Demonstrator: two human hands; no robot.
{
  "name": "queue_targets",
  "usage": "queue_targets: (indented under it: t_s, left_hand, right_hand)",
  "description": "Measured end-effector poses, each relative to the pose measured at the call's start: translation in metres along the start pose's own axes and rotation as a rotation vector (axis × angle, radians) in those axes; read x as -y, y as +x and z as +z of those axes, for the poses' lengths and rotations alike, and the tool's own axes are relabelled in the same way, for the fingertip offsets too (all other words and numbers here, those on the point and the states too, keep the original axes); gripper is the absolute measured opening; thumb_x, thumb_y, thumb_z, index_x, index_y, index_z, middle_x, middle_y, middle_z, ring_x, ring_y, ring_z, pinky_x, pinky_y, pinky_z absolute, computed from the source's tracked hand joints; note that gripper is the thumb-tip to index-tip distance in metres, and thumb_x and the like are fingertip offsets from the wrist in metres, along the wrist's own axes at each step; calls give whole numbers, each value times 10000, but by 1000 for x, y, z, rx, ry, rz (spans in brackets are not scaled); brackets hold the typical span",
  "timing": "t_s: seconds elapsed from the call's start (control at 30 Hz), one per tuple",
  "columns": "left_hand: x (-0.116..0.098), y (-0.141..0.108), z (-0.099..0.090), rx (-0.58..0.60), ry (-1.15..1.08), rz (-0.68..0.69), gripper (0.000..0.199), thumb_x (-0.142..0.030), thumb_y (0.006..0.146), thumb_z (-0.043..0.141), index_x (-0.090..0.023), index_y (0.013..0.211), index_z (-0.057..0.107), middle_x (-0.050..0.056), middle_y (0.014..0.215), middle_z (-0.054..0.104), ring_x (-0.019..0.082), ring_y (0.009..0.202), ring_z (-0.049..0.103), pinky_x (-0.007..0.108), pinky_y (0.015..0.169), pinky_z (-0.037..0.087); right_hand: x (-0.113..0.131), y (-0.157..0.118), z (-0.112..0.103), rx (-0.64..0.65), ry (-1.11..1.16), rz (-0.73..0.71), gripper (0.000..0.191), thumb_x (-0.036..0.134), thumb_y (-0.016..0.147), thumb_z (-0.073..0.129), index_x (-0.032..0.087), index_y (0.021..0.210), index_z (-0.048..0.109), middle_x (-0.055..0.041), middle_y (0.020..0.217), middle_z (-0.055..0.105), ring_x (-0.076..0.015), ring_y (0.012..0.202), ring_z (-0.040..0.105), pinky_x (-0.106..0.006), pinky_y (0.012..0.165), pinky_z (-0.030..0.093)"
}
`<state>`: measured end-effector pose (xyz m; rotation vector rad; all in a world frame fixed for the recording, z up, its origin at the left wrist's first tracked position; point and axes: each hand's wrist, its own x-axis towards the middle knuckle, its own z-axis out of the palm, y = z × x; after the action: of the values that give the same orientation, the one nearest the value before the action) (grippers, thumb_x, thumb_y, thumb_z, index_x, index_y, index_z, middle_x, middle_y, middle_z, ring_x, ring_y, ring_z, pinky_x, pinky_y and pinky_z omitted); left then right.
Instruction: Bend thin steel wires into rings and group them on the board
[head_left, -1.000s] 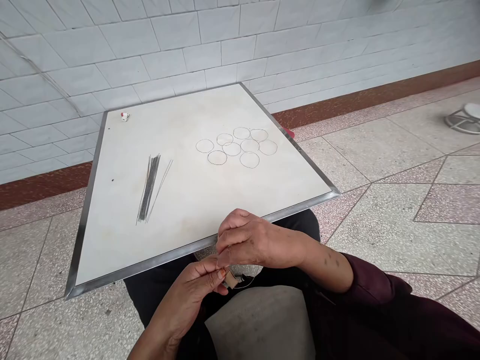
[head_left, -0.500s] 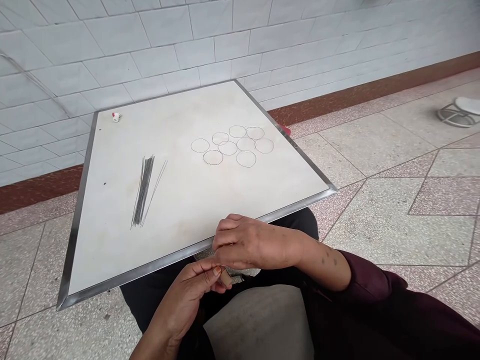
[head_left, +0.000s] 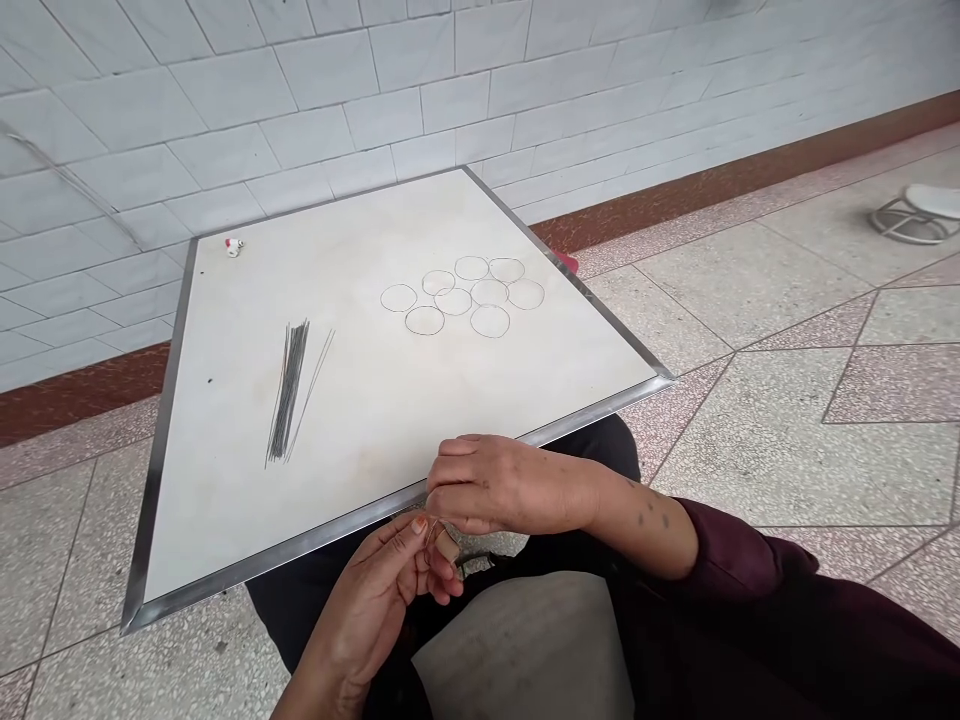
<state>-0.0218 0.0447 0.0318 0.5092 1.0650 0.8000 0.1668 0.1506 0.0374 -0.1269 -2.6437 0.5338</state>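
My left hand [head_left: 379, 580] is just below the table's near edge, fingers curled and thumb raised, around a thin wire [head_left: 430, 533]. A small tan piece [head_left: 448, 545] shows at its fingertips; whether it is tape on a finger or a separate object I cannot tell. My right hand [head_left: 487, 485] is closed at the edge just above, its fingertips meeting the wire and mostly hidden behind its own knuckles. On the white table [head_left: 360, 400], a bundle of thin straight wires [head_left: 289, 395] lies at the left, and several thin wire rings [head_left: 453, 301] lie farther right.
Two loose wires [head_left: 311, 390] lie beside the bundle. A small white and red object [head_left: 234, 247] sits at the far left corner. The table has a metal rim [head_left: 300, 548] and stands by a tiled wall [head_left: 322, 130]. A white stool [head_left: 919, 212] stands at far right.
My left hand has loosened and turned a little, with its thumb lifted and its fingers more visible. The right hand stays nearly in place. The view has shifted slightly.
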Motion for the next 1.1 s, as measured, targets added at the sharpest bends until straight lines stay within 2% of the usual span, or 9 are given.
queue_targets:
  t_s: [0.13,0.3,0.57,0.73,0.83,0.97,1.1]
  left_hand:
    - [2,2,0,-24,52,-8,319,-478,807,725,-165,747,704,23,623,636,164,561,616,268,536,423]
    - [5,4,-3,-81,134,-2,359,-509,777,744,-171,899,736,25,660,645,196,622,652,277,516,470]
    - [3,3,-5,-23,215,9,330,-499,839,686,-174,837,742,41,683,665,201,641,677,293,565,525]
    - [5,4,-5,-24,165,-13,308,-481,814,720,-174,787,731,19,605,628,183,556,655,280,528,517]
    - [6,4,-3,-41,166,0,304,-481,835,696,-183,807,744,33,647,634,215,650,675,304,563,545]
    - [8,4,-4,-56,307,70,285,-453,863,670,-192,877,782,85,896,682,244,876,641,347,697,583]
    - [7,5,-7,-52,336,74,256,-429,845,697,-210,932,794,70,870,659,229,861,604,334,683,578]
  right_hand:
    - [1,-2,2,11,-3,-1,167,200,1038,444,143,1015,600,-67,951,642,-168,880,506,-295,782,453]
    - [1,-2,5,38,-25,-2,215,213,1053,418,147,991,613,-51,944,646,-158,855,501,-291,767,434]
    - [2,-3,4,67,-43,10,209,191,1055,414,156,995,611,-28,890,632,-151,827,485,-289,776,425]
    - [-1,-5,6,-2,-24,25,199,235,1059,437,151,1028,615,-40,902,636,-153,829,486,-289,761,432]
    - [-1,-5,4,-10,0,18,199,182,1053,429,156,1014,622,-41,930,651,-151,839,488,-282,771,432]
    - [2,-5,-1,66,1,-18,178,113,1016,473,159,934,625,-20,876,635,-143,815,475,-271,759,414]
    - [4,-6,-2,88,-3,-23,155,138,1011,506,175,915,622,-13,869,618,-142,835,475,-271,752,395]
